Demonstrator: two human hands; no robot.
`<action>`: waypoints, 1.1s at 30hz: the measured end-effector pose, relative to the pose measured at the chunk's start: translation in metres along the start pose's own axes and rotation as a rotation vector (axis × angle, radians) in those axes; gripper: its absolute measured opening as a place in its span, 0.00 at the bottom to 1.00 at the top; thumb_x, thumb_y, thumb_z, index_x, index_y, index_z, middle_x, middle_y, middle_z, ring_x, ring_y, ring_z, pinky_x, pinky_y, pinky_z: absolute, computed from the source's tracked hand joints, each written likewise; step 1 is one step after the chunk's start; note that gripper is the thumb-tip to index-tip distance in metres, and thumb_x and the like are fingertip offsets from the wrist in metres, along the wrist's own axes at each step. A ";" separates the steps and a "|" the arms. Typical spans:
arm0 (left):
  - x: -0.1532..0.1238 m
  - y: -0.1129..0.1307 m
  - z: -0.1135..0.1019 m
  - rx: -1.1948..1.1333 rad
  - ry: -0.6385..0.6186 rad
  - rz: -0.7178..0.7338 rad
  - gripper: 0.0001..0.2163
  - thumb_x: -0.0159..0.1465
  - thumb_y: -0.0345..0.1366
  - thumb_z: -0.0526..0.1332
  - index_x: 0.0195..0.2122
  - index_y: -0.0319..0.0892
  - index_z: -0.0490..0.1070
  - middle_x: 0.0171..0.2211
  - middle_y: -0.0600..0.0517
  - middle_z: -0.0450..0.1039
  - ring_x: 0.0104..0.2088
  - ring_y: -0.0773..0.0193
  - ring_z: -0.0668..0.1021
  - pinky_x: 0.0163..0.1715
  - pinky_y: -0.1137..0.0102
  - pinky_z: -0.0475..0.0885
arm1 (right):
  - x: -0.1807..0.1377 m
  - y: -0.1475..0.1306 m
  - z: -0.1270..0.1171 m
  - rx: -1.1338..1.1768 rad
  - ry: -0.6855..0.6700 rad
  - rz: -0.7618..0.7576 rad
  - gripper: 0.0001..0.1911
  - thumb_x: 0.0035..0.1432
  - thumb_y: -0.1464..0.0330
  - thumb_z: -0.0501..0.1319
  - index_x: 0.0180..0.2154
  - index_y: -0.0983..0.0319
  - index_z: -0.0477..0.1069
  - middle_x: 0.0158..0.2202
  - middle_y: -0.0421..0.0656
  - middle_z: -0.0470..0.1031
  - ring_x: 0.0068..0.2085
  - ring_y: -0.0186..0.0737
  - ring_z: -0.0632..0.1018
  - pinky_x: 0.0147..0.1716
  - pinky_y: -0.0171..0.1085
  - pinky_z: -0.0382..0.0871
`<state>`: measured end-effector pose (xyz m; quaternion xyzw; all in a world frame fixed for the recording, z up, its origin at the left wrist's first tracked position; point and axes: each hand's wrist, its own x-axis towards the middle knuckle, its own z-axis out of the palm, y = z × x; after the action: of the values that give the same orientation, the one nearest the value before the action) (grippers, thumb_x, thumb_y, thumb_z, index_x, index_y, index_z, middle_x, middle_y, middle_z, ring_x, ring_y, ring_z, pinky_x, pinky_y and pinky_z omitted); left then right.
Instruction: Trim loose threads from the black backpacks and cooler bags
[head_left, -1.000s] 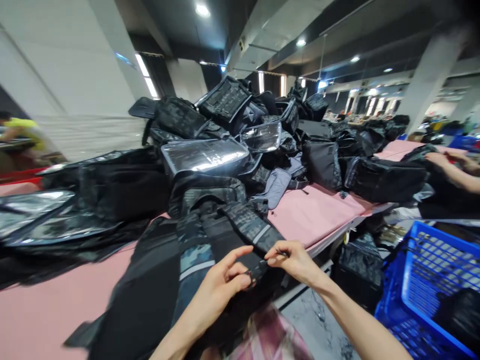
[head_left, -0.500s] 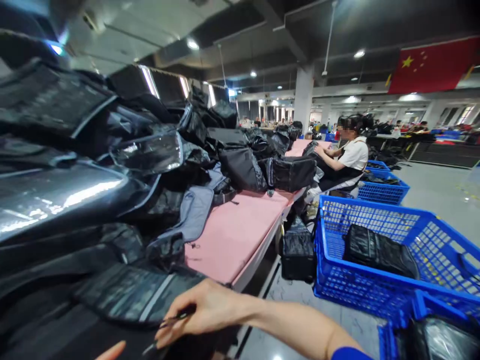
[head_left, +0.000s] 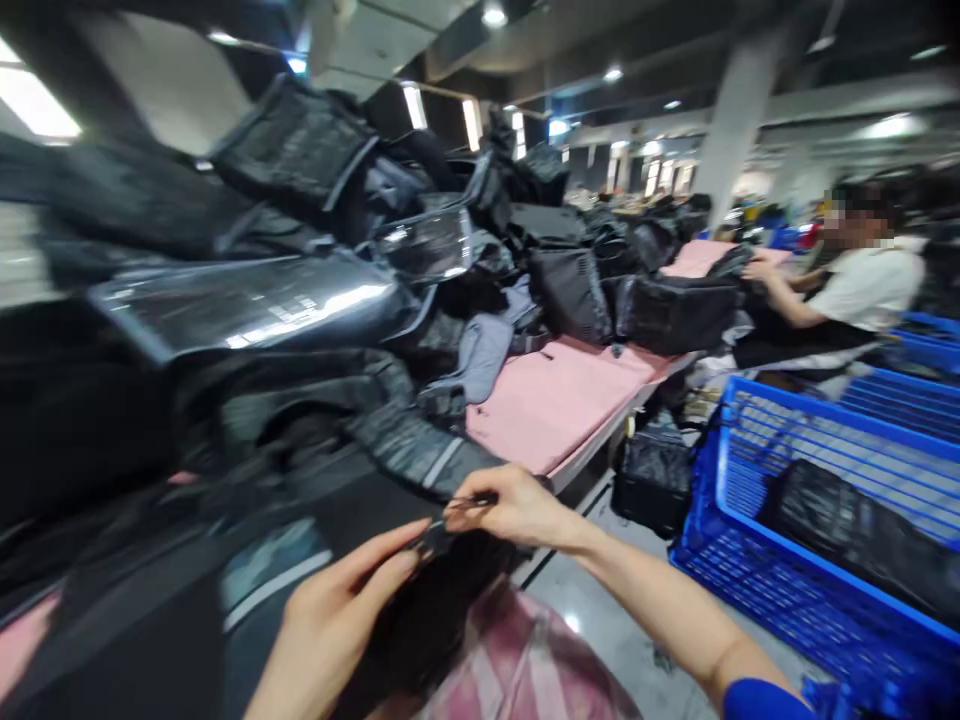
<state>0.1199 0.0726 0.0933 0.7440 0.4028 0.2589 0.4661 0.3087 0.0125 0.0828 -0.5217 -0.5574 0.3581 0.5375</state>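
My left hand (head_left: 337,610) pinches the edge of a black fabric bag (head_left: 427,610) between thumb and fingers. Close to its fingertips, my right hand (head_left: 514,505) is closed around small dark thread snips (head_left: 484,497), mostly hidden in the palm. The tips of both hands almost meet at the bag's edge, and blur hides the exact contact. Behind them lies a camouflage-patterned bag part with a pale stripe (head_left: 442,462). Pink checked cloth (head_left: 525,660) shows on my lap below.
Black bags with shiny clear panels (head_left: 300,300) are heaped on the left and back of the pink-topped table (head_left: 555,400). Blue crates (head_left: 750,540) stand at the right, one holding a black bag (head_left: 847,520). Another person (head_left: 862,270) sits working farther along the table.
The view has swung left. My left hand has come fully into view and now grips the black bag's edge. My right hand, still holding the snips, has come up to meet it.
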 end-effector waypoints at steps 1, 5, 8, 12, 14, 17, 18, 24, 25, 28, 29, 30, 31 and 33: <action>-0.002 0.005 0.001 -0.027 -0.005 -0.037 0.17 0.51 0.45 0.62 0.38 0.42 0.76 0.36 0.49 0.78 0.37 0.56 0.77 0.38 0.70 0.71 | 0.000 0.000 -0.001 -0.023 -0.013 0.004 0.07 0.47 0.67 0.62 0.28 0.65 0.73 0.27 0.38 0.73 0.31 0.32 0.73 0.33 0.31 0.64; 0.002 0.017 0.007 -0.179 -0.042 -0.096 0.18 0.51 0.40 0.61 0.42 0.38 0.74 0.29 0.50 0.76 0.29 0.63 0.75 0.31 0.72 0.69 | 0.004 0.001 -0.005 -0.050 0.009 0.122 0.07 0.46 0.67 0.63 0.27 0.65 0.73 0.25 0.37 0.73 0.29 0.31 0.72 0.31 0.30 0.62; 0.004 0.016 0.007 -0.256 -0.074 -0.078 0.25 0.51 0.38 0.61 0.50 0.37 0.68 0.24 0.53 0.72 0.25 0.67 0.71 0.28 0.74 0.65 | 0.005 0.001 -0.005 -0.082 -0.016 0.129 0.07 0.45 0.67 0.63 0.26 0.65 0.73 0.25 0.38 0.73 0.29 0.32 0.72 0.31 0.31 0.63; 0.004 0.013 0.006 -0.282 -0.166 -0.065 0.28 0.50 0.36 0.61 0.53 0.35 0.64 0.22 0.55 0.70 0.24 0.69 0.70 0.27 0.74 0.63 | 0.006 -0.001 -0.005 -0.075 -0.112 0.084 0.06 0.47 0.67 0.62 0.26 0.64 0.73 0.26 0.38 0.73 0.29 0.32 0.72 0.31 0.31 0.64; 0.006 0.012 0.007 -0.255 -0.204 -0.085 0.30 0.49 0.34 0.60 0.55 0.34 0.62 0.20 0.57 0.69 0.22 0.70 0.68 0.26 0.74 0.62 | 0.007 -0.002 -0.006 -0.122 -0.186 0.068 0.06 0.47 0.68 0.61 0.26 0.65 0.73 0.24 0.38 0.73 0.28 0.31 0.72 0.29 0.31 0.63; 0.008 0.013 0.011 -0.218 -0.212 -0.117 0.33 0.49 0.34 0.60 0.58 0.33 0.57 0.19 0.59 0.68 0.19 0.71 0.65 0.22 0.75 0.61 | 0.008 -0.003 -0.005 -0.173 -0.230 0.073 0.05 0.46 0.69 0.62 0.26 0.65 0.73 0.24 0.38 0.73 0.27 0.31 0.70 0.28 0.30 0.62; 0.009 0.013 0.011 -0.222 -0.198 -0.123 0.34 0.49 0.34 0.60 0.58 0.33 0.56 0.19 0.59 0.68 0.19 0.72 0.65 0.21 0.75 0.61 | 0.008 -0.003 -0.004 -0.156 -0.202 0.086 0.05 0.46 0.69 0.62 0.26 0.65 0.73 0.24 0.38 0.73 0.27 0.31 0.70 0.28 0.30 0.61; 0.015 0.012 0.007 -0.316 -0.235 -0.125 0.27 0.49 0.33 0.62 0.52 0.34 0.64 0.21 0.56 0.70 0.23 0.69 0.70 0.21 0.76 0.65 | 0.013 0.009 -0.009 -0.043 0.032 0.132 0.10 0.46 0.64 0.62 0.26 0.66 0.74 0.23 0.38 0.71 0.27 0.31 0.69 0.30 0.32 0.61; 0.016 0.012 0.006 -0.316 -0.234 -0.129 0.26 0.49 0.32 0.62 0.51 0.34 0.66 0.21 0.55 0.70 0.22 0.70 0.70 0.20 0.77 0.65 | 0.015 0.012 -0.012 -0.045 0.050 0.135 0.11 0.46 0.64 0.62 0.27 0.66 0.74 0.23 0.38 0.71 0.27 0.32 0.69 0.30 0.32 0.61; 0.020 0.011 0.000 -0.381 -0.178 -0.179 0.22 0.49 0.29 0.63 0.47 0.34 0.67 0.22 0.54 0.71 0.23 0.70 0.72 0.19 0.78 0.65 | 0.019 0.020 -0.018 -0.092 0.088 0.139 0.11 0.46 0.63 0.62 0.27 0.66 0.74 0.23 0.39 0.71 0.27 0.33 0.70 0.29 0.33 0.63; 0.022 0.011 -0.001 -0.423 -0.150 -0.215 0.21 0.49 0.28 0.62 0.46 0.33 0.67 0.22 0.53 0.72 0.23 0.69 0.73 0.19 0.78 0.66 | 0.018 0.022 -0.019 -0.134 0.116 0.103 0.11 0.47 0.63 0.62 0.28 0.65 0.74 0.24 0.40 0.72 0.28 0.34 0.71 0.30 0.33 0.64; 0.024 0.012 -0.002 -0.467 -0.117 -0.260 0.19 0.50 0.27 0.62 0.44 0.32 0.67 0.22 0.52 0.72 0.23 0.69 0.74 0.18 0.79 0.66 | 0.015 0.022 -0.018 -0.191 0.166 0.039 0.10 0.48 0.64 0.62 0.29 0.64 0.74 0.27 0.41 0.73 0.30 0.36 0.72 0.31 0.34 0.65; 0.026 0.013 -0.004 -0.511 -0.088 -0.305 0.17 0.50 0.25 0.61 0.42 0.32 0.68 0.22 0.51 0.73 0.23 0.68 0.75 0.19 0.78 0.67 | 0.010 0.022 -0.015 -0.257 0.240 -0.052 0.09 0.50 0.65 0.61 0.31 0.63 0.74 0.29 0.42 0.74 0.32 0.36 0.73 0.32 0.35 0.66; 0.030 0.015 -0.005 -0.597 -0.050 -0.385 0.13 0.50 0.22 0.60 0.39 0.32 0.68 0.24 0.49 0.74 0.25 0.65 0.77 0.20 0.78 0.69 | -0.005 0.020 -0.005 -0.388 0.381 -0.281 0.07 0.54 0.68 0.59 0.35 0.61 0.74 0.32 0.43 0.74 0.34 0.36 0.73 0.33 0.35 0.66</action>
<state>0.1373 0.0971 0.1091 0.4915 0.4307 0.2543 0.7129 0.3172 0.0104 0.0634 -0.5902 -0.5713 0.0628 0.5669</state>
